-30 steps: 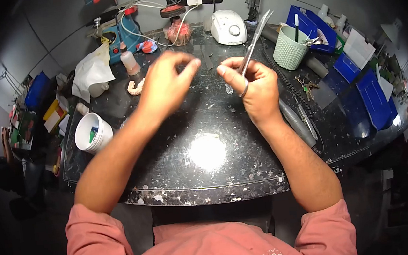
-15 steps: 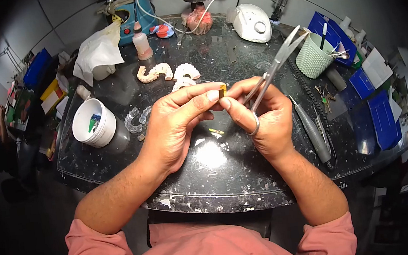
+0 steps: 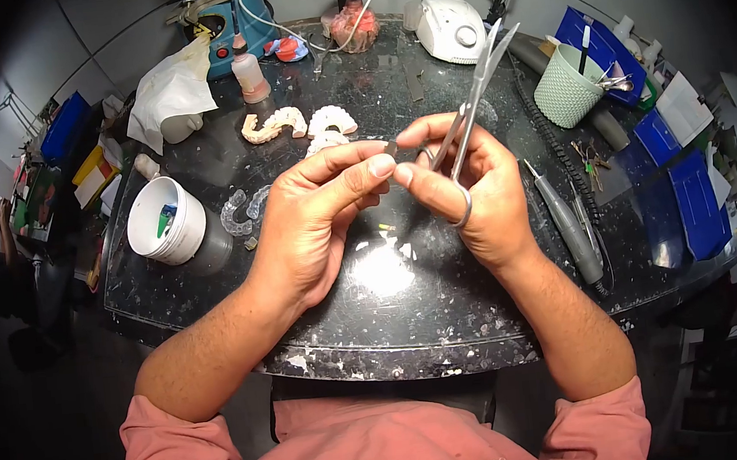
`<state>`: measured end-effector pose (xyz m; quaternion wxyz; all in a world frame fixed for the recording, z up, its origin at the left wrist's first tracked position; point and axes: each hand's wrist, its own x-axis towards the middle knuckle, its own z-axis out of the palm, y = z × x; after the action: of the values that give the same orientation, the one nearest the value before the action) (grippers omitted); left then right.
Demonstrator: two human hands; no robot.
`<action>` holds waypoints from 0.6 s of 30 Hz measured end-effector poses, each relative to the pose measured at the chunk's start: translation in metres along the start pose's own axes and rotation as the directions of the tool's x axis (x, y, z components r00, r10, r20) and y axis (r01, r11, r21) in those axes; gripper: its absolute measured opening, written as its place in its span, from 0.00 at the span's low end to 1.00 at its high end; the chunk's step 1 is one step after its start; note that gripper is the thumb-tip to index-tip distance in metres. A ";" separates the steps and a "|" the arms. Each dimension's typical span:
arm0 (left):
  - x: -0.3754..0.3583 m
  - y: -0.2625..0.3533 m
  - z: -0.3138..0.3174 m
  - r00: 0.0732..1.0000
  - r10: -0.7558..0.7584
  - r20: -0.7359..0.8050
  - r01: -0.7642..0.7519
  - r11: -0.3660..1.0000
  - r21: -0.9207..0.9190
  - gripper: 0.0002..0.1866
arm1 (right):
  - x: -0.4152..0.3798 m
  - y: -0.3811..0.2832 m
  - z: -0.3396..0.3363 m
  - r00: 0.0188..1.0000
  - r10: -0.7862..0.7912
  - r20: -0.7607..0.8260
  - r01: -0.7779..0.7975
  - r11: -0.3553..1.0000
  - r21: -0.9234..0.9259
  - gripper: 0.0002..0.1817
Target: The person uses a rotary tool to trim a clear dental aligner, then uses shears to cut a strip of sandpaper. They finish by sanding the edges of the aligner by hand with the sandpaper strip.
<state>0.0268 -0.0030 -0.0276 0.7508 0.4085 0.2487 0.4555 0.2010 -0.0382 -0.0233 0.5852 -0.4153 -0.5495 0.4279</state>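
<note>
In my left hand (image 3: pixel 322 195), the thumb and forefinger pinch a small dark, flat piece (image 3: pixel 391 148) by its edge. My right hand (image 3: pixel 479 194) holds a pair of metal scissors (image 3: pixel 473 102), a finger loop round the thumb and the blades pointing up and away. Its thumb and forefinger tips come close to the dark piece. Below the hands, a tiny yellow-green strip (image 3: pixel 387 227) lies on the black bench (image 3: pixel 428 312). Beyond my left hand are pale dental models (image 3: pixel 273 126), and clear dental trays (image 3: pixel 236 213) rest to its left.
At left stands a white tub (image 3: pixel 152 236). A grey handpiece (image 3: pixel 565 221) lies on the right, with keys (image 3: pixel 591 164) and a pale green cup (image 3: pixel 568 85) of tools beyond. Along the back are a dropper bottle (image 3: pixel 250 76) and a white control box (image 3: pixel 449 30).
The small piece has turned in my fingers; its yellowish face shows before, only dark now. The scissors have swung more upright, and my right forefinger has lifted slightly. The view has shifted a little.
</note>
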 end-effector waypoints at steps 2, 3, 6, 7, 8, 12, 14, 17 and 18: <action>0.001 -0.001 0.001 0.999 0.027 -0.023 -0.026 0.999 0.042 0.11 | 0.000 -0.006 -0.001 1.000 0.000 -0.022 0.000 0.999 0.034 0.14; 0.001 -0.002 0.000 0.998 0.061 -0.001 -0.061 0.993 0.103 0.12 | 0.001 -0.006 -0.001 0.999 0.004 -0.035 -0.003 1.000 0.031 0.12; 0.001 -0.004 0.002 0.995 0.100 0.012 -0.101 0.982 0.161 0.14 | 0.001 -0.005 -0.003 0.998 -0.040 -0.039 0.041 0.999 0.005 0.08; 0.001 -0.005 0.003 0.993 0.116 -0.007 -0.114 0.983 0.146 0.16 | 0.001 -0.006 -0.003 0.999 -0.023 -0.045 0.024 1.000 0.010 0.09; 0.002 -0.004 0.003 0.993 0.120 -0.010 -0.118 0.984 0.135 0.16 | 0.001 -0.008 -0.003 0.999 -0.005 -0.047 0.005 1.000 0.011 0.09; 0.001 0.000 0.003 0.990 0.138 0.031 -0.141 0.974 0.179 0.19 | 0.003 -0.009 -0.004 0.999 0.024 -0.039 -0.025 0.999 -0.033 0.10; -0.001 0.002 0.004 0.989 0.136 0.052 -0.144 0.968 0.204 0.19 | 0.003 -0.008 -0.006 0.999 0.026 -0.031 -0.028 0.998 -0.052 0.10; -0.001 0.000 0.006 0.988 0.143 0.054 -0.151 0.965 0.212 0.19 | 0.003 -0.014 -0.009 0.997 0.081 0.001 -0.081 0.994 -0.077 0.10; -0.001 -0.003 0.005 0.985 0.168 0.047 -0.174 0.961 0.213 0.18 | 0.002 -0.012 -0.008 0.997 0.081 -0.004 -0.081 0.994 -0.073 0.10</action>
<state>0.0315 -0.0065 -0.0271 0.6630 0.5144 0.2499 0.4831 0.2099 -0.0400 -0.0113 0.5521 -0.4583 -0.5473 0.4308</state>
